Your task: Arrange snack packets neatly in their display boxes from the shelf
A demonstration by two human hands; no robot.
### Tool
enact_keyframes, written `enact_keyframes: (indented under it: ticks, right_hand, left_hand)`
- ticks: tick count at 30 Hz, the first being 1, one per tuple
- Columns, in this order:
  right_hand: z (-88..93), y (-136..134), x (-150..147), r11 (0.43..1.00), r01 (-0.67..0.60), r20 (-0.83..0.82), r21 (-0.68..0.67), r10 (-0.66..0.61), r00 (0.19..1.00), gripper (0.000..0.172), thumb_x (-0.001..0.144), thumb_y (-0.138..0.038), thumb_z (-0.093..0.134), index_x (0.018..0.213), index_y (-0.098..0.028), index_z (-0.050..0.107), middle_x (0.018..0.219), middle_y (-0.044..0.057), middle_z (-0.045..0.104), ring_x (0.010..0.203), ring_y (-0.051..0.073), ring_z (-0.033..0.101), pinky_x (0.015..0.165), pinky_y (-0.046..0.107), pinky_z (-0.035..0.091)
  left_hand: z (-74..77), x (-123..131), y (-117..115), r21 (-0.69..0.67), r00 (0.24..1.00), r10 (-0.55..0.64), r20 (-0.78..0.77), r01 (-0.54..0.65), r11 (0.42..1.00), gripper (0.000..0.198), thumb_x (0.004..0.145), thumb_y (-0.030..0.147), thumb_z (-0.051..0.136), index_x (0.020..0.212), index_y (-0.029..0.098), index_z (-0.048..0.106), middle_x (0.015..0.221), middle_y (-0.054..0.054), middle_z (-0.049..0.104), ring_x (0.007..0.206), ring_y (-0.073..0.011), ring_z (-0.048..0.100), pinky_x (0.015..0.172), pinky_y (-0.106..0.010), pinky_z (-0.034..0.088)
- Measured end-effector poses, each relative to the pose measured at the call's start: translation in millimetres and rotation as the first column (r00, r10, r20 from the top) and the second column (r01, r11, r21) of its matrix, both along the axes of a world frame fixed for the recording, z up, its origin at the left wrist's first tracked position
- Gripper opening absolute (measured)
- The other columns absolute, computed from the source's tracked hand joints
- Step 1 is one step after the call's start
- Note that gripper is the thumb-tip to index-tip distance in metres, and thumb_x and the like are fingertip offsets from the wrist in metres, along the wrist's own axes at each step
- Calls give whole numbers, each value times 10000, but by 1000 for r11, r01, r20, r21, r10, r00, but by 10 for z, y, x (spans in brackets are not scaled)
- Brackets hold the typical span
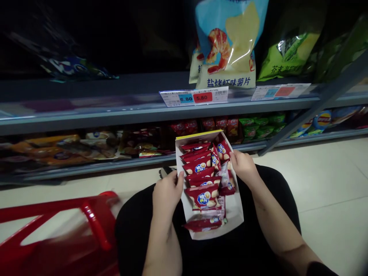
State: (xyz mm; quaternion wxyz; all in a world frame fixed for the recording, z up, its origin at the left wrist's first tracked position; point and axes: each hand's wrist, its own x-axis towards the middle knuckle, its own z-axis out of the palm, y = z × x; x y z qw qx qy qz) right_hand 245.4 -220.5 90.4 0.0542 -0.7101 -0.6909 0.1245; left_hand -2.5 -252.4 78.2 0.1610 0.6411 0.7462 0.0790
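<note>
An open white cardboard box rests on my lap, filled with several small red snack packets. My left hand grips the box's left wall, fingers curled under and thumb on the rim. My right hand closes on the right wall near the far end, its fingertips touching the packets there. The box points away from me toward the store shelves.
A red shopping basket sits at my left on the pale tiled floor. Ahead, grey shelves carry a blue shrimp chip bag, green bags, price tags and lower rows of snacks.
</note>
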Motion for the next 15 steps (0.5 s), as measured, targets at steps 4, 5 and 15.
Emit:
enact_keyframes:
  ticks: [4, 5, 15]
  right_hand:
    - [14, -36, 13, 999, -33, -3, -20, 33, 999, 368, 1012, -266, 317, 922, -148, 654, 854, 104, 733, 774, 204, 665, 618, 289, 299]
    - [6, -50, 21, 998, -60, -9, -24, 60, 998, 368, 1009, -260, 323, 896, -150, 656, 847, 100, 732, 777, 201, 664, 624, 286, 304]
    - [-143, 104, -109, 993, -49, 37, -108, 53, 998, 373, 991, -260, 345, 902, -143, 688, 894, 126, 737, 822, 218, 673, 637, 289, 317]
  left_hand:
    - [26, -73, -62, -43, 996, -91, 25, 92, 995, 354, 959, 397, 402, 791, 194, 638, 724, -78, 701, 712, -215, 647, 581, -250, 311]
    - [23, -94, -71, -71, 992, -119, 27, 121, 990, 359, 960, 397, 397, 790, 194, 640, 740, -84, 707, 731, -222, 654, 591, -253, 321]
    - [-99, 18, 105, -127, 993, -15, -115, 0, 992, 422, 967, 437, 331, 890, 206, 675, 818, -113, 713, 792, -274, 658, 556, -288, 299]
